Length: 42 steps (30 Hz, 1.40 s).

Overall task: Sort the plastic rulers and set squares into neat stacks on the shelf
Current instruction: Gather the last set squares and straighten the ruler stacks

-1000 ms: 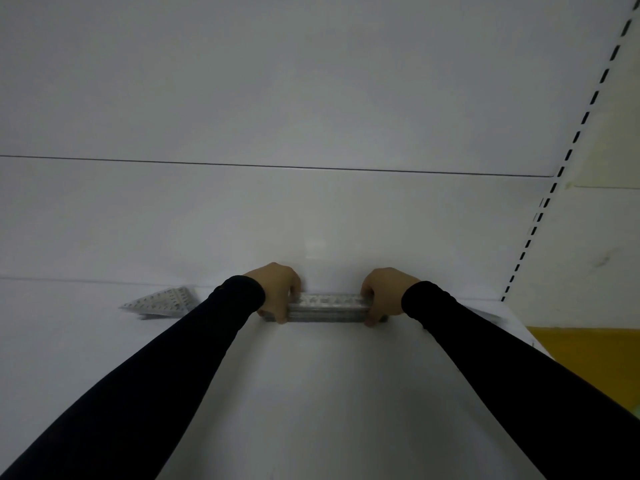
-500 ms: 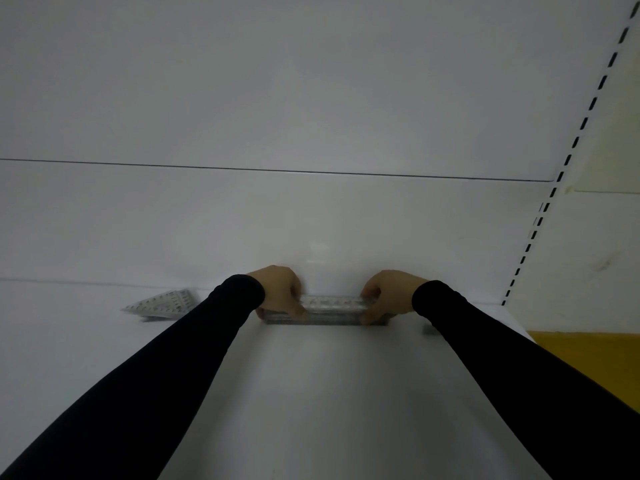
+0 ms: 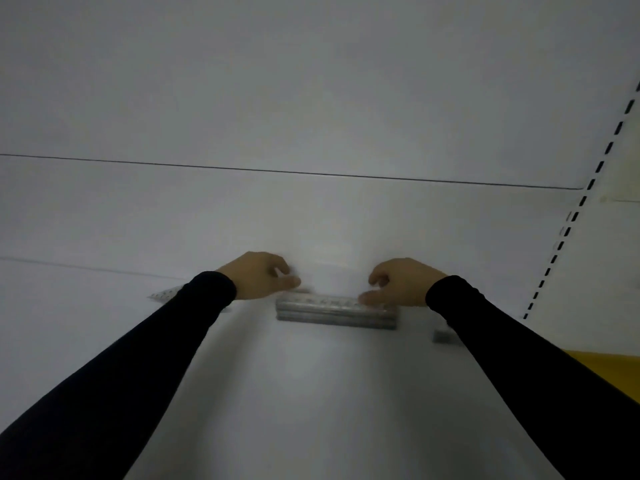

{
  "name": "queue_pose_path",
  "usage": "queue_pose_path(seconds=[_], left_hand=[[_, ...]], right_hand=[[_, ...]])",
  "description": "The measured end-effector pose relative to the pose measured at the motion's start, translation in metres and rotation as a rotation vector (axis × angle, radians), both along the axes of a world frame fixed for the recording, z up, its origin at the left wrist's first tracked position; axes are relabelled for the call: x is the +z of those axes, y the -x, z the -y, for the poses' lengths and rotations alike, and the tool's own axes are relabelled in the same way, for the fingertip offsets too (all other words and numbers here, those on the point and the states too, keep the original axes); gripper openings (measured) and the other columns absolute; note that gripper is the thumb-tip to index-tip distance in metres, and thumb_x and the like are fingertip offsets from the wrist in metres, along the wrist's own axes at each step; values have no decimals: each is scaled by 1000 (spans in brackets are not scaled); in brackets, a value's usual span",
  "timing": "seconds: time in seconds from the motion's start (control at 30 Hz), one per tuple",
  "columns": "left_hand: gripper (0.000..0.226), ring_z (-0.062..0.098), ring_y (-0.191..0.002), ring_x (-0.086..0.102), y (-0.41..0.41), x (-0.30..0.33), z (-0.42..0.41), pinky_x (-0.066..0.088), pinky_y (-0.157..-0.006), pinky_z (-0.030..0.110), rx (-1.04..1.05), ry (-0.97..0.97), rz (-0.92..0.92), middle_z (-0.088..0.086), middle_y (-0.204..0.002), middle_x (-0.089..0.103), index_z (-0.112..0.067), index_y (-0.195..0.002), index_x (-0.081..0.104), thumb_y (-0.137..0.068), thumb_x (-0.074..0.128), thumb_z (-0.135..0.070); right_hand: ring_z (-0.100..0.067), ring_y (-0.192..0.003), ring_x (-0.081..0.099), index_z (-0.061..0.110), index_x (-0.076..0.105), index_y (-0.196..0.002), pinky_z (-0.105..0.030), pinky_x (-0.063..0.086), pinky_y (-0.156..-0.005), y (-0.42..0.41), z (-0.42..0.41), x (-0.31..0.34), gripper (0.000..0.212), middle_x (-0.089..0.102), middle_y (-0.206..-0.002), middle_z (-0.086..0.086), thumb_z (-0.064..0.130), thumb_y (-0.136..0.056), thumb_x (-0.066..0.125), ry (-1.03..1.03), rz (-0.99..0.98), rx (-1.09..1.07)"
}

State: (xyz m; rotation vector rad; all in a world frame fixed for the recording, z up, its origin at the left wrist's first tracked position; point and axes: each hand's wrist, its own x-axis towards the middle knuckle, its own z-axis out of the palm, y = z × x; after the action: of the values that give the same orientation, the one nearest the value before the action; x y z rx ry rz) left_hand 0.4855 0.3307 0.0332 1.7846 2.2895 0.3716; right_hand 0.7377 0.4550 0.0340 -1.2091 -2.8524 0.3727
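A stack of clear plastic rulers (image 3: 332, 311) lies flat on the white shelf (image 3: 311, 393), near its back wall. My left hand (image 3: 258, 275) hovers just off the stack's left end with loosely curled fingers, holding nothing. My right hand (image 3: 398, 282) is over the stack's right end, fingers relaxed, its fingertips touching the top ruler. A set square (image 3: 164, 293) peeks out at the left, mostly hidden behind my left sleeve.
A small grey object (image 3: 441, 336) lies on the shelf beside my right sleeve. A slotted upright (image 3: 568, 233) runs up the right side. Something yellow (image 3: 606, 365) shows below the shelf's right edge. White back panels rise behind the stack.
Both hands have let go of the ruler stack's ends and lifted apart. The stack now lies uncovered on the shelf.
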Motion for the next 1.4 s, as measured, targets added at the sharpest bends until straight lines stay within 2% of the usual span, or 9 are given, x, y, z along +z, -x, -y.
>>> queue_pose_path(seconds=[0.17,0.3,0.43,0.63,0.8,0.9,1.0,1.2,1.4], left_hand=[[22,13,-97,60,35,12,44,44,-86,25,111,-146,-50,-8,-101,66,-28,-104,65,-88,58,-41],[37,13,-100,56,69,11,82,43,-89,25,202,-58,-115,-7,-113,60,-28,-120,59,-85,64,-39],[59,16,-109,52,111,11,106,41,-92,27,250,58,-142,-2,-129,52,-32,-134,45,-81,66,-43],[74,22,-123,48,163,-8,113,38,-97,28,79,131,-186,4,-138,48,-28,-143,34,-79,70,-38],[69,18,-106,57,186,-22,104,44,-85,24,-53,79,-61,2,-127,57,-29,-137,39,-77,72,-41],[71,18,-106,57,187,-25,97,43,-83,24,-104,53,-61,2,-124,59,-24,-140,37,-79,70,-39],[64,19,-109,55,189,-25,90,40,-83,22,-127,34,-63,3,-123,59,-19,-136,44,-81,69,-39],[64,19,-114,53,190,-30,80,39,-89,23,-120,50,-107,1,-124,59,-17,-136,46,-81,69,-43],[66,19,-106,57,183,-27,78,42,-81,21,-128,41,-133,3,-117,62,-18,-135,46,-76,74,-28]], right_hand=[[-13,-103,53,19,58,-119,-23,40,-88,36,21,4,49,60,-118,0,54,-85,57,-88,-241,180],[-14,-111,51,22,55,-124,-23,36,-92,77,53,1,49,56,-122,2,52,-86,57,-96,-320,300],[-13,-113,49,25,52,-126,-25,36,-93,123,82,-8,51,54,-123,3,54,-84,57,-82,-311,326],[-17,-112,50,21,49,-128,-28,39,-92,201,121,-29,57,56,-124,-1,56,-84,57,-82,-224,258],[-19,-102,54,18,53,-115,-28,42,-79,235,133,-46,48,59,-117,-2,53,-82,61,-92,-222,96],[-20,-97,54,17,56,-110,-27,38,-74,243,137,-48,40,60,-112,0,44,-83,64,-73,-189,36],[-24,-97,57,14,58,-106,-27,40,-77,247,138,-49,28,64,-109,-6,33,-86,63,-71,-224,13],[-19,-107,59,14,55,-127,-25,42,-93,254,132,-43,39,62,-123,-5,30,-91,58,-63,-163,21],[-21,-108,58,16,59,-121,-25,41,-89,257,121,-43,42,63,-120,-5,34,-84,65,-71,-83,49]])
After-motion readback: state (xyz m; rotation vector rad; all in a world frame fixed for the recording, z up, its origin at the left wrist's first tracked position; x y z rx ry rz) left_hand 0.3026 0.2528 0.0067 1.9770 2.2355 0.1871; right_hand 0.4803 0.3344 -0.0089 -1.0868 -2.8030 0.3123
